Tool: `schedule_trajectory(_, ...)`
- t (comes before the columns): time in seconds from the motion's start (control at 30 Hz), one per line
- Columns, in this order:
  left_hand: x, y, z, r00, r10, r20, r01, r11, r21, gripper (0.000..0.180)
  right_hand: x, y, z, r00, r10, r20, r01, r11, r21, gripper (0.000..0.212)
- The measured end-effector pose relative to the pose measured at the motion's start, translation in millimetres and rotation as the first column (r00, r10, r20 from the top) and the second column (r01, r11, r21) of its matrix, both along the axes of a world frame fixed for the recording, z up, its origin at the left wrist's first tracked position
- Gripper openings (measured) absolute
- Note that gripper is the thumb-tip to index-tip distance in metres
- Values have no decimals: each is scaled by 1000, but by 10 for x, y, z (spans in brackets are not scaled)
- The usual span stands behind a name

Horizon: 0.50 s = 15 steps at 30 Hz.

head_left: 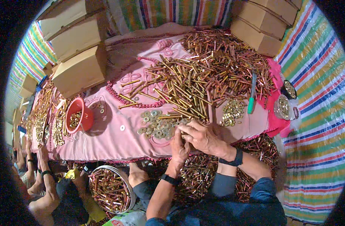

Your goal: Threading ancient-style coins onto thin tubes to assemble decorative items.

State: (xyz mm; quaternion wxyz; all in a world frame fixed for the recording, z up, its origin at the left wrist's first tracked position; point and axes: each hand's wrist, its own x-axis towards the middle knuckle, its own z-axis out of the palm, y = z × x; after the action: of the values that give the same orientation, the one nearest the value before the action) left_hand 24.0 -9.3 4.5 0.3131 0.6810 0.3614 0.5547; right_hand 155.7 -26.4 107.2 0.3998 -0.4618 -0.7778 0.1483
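Note:
My left hand and my right hand meet at the near edge of a table covered in pink cloth. The fingers of both are closed, pinched together; what they hold is hidden. Just beyond and left of them lies a heap of round metal washers. Long brass-coloured bolts are piled behind, some pointing toward my hands. Small metal nuts form a heap to the right. Near these rests a long, thin blade-like tool with a green handle.
A red bucket of small metal parts stands left. Cardboard boxes are stacked at both back corners. A white bucket of bolts sits below the table edge. Another person's hand is at far left. Two small containers stand right.

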Motion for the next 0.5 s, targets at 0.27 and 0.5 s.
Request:
schedule_trajectory(0.27,22,-80,201,999,-12,-43,2,976,-218,31,1072,-195,-63,818,-463,341,535,831,-154,22)
schedule_trajectory(0.5,54,-59,244,995,1,-95,-10,996,-93,13,1326,-237,-545,706,-431,562,578,809,-107,18)
